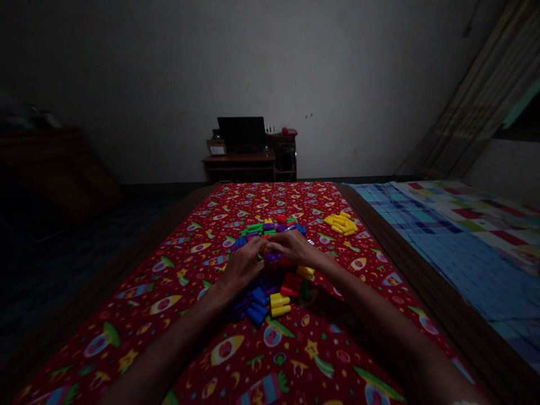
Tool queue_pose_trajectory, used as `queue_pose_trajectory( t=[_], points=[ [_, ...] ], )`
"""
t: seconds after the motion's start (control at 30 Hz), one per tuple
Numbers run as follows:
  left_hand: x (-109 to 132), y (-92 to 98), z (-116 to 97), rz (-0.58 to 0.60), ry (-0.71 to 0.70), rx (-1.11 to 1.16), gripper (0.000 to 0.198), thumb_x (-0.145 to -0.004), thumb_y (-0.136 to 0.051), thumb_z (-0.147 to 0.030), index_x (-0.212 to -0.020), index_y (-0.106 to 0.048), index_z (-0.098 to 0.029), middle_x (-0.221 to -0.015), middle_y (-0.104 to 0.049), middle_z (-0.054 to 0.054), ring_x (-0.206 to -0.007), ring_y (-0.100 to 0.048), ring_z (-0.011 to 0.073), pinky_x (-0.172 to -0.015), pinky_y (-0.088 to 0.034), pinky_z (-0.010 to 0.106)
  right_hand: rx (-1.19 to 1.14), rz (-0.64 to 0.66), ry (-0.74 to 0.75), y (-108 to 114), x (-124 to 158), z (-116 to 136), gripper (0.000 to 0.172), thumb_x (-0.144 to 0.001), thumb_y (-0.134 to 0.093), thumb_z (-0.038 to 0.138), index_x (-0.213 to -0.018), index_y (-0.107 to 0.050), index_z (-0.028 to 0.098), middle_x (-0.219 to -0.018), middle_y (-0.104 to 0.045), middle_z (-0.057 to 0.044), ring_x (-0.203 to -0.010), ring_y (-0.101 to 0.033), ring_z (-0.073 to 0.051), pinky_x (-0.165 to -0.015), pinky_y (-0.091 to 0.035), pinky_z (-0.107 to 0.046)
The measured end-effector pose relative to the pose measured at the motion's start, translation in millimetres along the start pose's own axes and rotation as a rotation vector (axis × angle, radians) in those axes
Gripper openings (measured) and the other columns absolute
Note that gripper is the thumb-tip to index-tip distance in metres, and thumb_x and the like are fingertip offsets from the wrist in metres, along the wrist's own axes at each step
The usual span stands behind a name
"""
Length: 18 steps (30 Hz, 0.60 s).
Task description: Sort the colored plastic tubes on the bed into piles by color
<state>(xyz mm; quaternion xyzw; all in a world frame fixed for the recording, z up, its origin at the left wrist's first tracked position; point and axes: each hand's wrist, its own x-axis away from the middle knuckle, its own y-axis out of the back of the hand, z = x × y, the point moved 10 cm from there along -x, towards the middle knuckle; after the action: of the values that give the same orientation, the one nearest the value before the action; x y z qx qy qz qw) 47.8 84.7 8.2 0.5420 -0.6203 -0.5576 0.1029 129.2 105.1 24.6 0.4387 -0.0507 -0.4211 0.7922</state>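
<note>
My left hand (246, 261) and my right hand (292, 246) meet at the fingertips above a heap of small coloured plastic pieces. Both have their fingers curled and closed, but the fingers and dim light hide what they pinch. Purple pieces (273, 256) show just under the fingertips. Green pieces (254, 228) and a red one (281, 219) lie beyond the hands. On the near side are blue pieces (258, 306), a yellow finger-shaped group (279, 304) and a red block-like group (291, 284). Another yellow piece (305, 273) lies under my right wrist.
A separate pile of yellow pieces (341, 224) lies right of my hands. Everything rests on a long red cloth (228, 349) printed with rockets and stars. A checked blue cover (426, 242) is on the right. Against the wall stands a desk (240, 160) with a dark monitor (242, 134).
</note>
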Motion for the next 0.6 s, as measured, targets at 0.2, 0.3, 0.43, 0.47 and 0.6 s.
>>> queue_pose_trajectory(
  t=[0.2,0.3,0.43,0.47,0.6],
  points=[
    [1.3,-11.8,12.2,0.152,0.135,-0.141,0.021,-0.087,-0.055,-0.034,-0.075,-0.063,-0.018,-0.073,-0.062,0.003,-0.062,-0.056,0.0152,-0.056,-0.036,0.025,-0.215,0.066,0.01,4.4,3.2,-1.9,0.045,-0.096,-0.04,0.044,-0.083,-0.07,0.012,-0.07,-0.063,-0.001,-0.065,-0.054,-0.013,-0.059,-0.037,-0.021],
    [0.5,-13.0,18.5,0.207,0.184,-0.131,0.029,-0.086,-0.056,-0.041,-0.07,-0.061,-0.018,-0.068,-0.062,0.003,-0.062,-0.056,0.0154,-0.055,-0.033,0.025,-0.195,0.064,0.031,0.8,1.6,-1.0,0.023,-0.087,-0.058,0.031,-0.093,-0.072,0.014,-0.079,-0.068,-0.001,-0.072,-0.059,-0.013,-0.063,-0.038,-0.02],
    [-4.4,-0.7,27.2,0.175,0.189,-0.133,0.031,-0.084,-0.058,-0.044,-0.068,-0.062,-0.017,-0.069,-0.062,0.003,-0.065,-0.056,0.0158,-0.057,-0.033,0.025,-0.064,-0.09,-0.084,15.3,0.7,-26.5,0.019,-0.084,-0.059,0.022,-0.092,-0.074,0.013,-0.078,-0.07,-0.003,-0.07,-0.059,-0.013,-0.063,-0.039,-0.021],
    [-5.8,3.6,31.4,0.16,0.207,-0.136,0.033,-0.083,-0.059,-0.045,-0.066,-0.062,-0.017,-0.068,-0.061,0.003,-0.063,-0.055,0.0153,-0.056,-0.033,0.025,-0.035,-0.098,-0.103,17.7,1.5,-32.3,0.021,-0.085,-0.058,0.024,-0.095,-0.074,0.013,-0.08,-0.07,-0.004,-0.07,-0.06,-0.013,-0.064,-0.039,-0.022],
    [-11.2,11.6,33.5,0.133,0.221,-0.083,0.03,-0.078,-0.063,-0.043,-0.064,-0.063,-0.017,-0.066,-0.06,0.001,-0.062,-0.055,0.0143,-0.057,-0.035,0.024,0.064,-0.04,-0.063,12.9,5.2,-31.7,0.039,-0.086,-0.062,0.035,-0.118,-0.067,0.015,-0.096,-0.071,-0.009,-0.083,-0.062,-0.018,-0.07,-0.041,-0.024]
  ],
)
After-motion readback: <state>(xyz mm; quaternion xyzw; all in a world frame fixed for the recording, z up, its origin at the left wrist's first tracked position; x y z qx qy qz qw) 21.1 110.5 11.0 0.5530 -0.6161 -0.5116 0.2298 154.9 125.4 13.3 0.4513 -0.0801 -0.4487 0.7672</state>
